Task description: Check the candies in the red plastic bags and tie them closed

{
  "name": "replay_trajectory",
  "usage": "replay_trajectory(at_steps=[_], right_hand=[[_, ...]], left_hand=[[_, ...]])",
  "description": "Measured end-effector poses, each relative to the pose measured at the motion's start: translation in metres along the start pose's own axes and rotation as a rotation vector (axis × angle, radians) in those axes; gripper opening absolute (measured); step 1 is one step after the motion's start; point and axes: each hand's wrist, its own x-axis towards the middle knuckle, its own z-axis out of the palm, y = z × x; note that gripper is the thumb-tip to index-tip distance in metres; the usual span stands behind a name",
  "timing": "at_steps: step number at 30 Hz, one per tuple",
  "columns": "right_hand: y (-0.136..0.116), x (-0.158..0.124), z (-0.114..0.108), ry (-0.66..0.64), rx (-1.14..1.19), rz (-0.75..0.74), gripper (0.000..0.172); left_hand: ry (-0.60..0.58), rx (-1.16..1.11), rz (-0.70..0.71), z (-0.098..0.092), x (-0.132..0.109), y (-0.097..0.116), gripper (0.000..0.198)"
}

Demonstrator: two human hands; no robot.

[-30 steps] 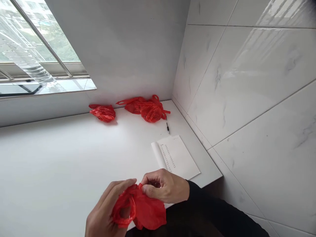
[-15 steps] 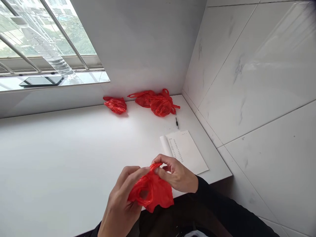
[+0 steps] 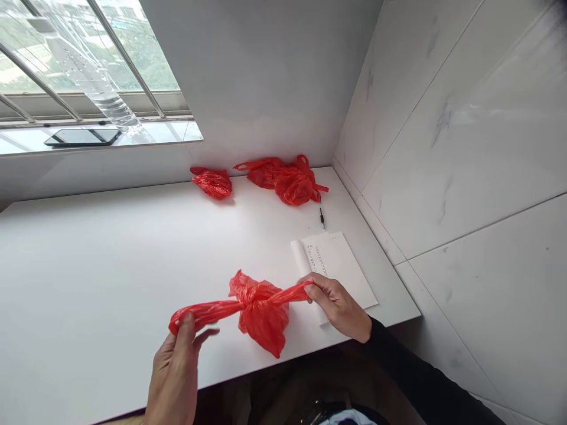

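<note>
Crinkled red plastic bag is at 6 o'clock, over the smooth white bench, left grip and right grip each pinching a twisted handle. Looks like knot-tightening; next pull probably wants even tension.

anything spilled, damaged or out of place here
Nothing really stands out. The bottle seems to lean, but the window bars slant alike, so probably lens distortion. The held red bag is stretched between left hand and right hand.

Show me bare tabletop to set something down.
Bare: the left part of the white table, bordered by the back wall, the lone red bag near it, the held bag and left hand. Crowded: the right side, with bunched bags, pen, notebook and right hand.
</note>
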Motion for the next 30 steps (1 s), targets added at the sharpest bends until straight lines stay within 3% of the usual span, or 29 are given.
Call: replay_trajectory(at_steps=[4, 9, 13, 17, 22, 26, 30], right_hand=[[-0.001, 0.009, 0.023, 0.020, 0.075, -0.050, 0.049], [0.009, 0.021, 0.065, -0.002, 0.070, -0.061, 0.054], [0.031, 0.020, 0.097, -0.030, 0.011, -0.123, 0.054], [0.058, 0.011, 0.114, 0.036, -0.052, -0.116, 0.053], [0.074, 0.007, 0.118, 0.063, -0.118, -0.147, 0.052], [0.079, 0.008, 0.117, 0.048, -0.122, -0.093, 0.053], [0.085, -0.004, 0.115, 0.071, -0.040, -0.042, 0.057]], left_hand=[[-0.113, -0.272, 0.047, 0.032, -0.004, -0.004, 0.042], [-0.077, -0.186, 0.062, 0.071, 0.001, -0.019, 0.061], [-0.053, -0.117, 0.088, 0.091, 0.006, -0.036, 0.055], [0.003, -0.023, 0.076, 0.098, 0.002, -0.055, 0.047], [0.030, 0.059, 0.093, 0.100, 0.000, -0.070, 0.044], [0.012, 0.079, 0.105, 0.104, 0.002, -0.073, 0.044], [0.066, 0.084, 0.118, 0.106, -0.007, -0.066, 0.047]])
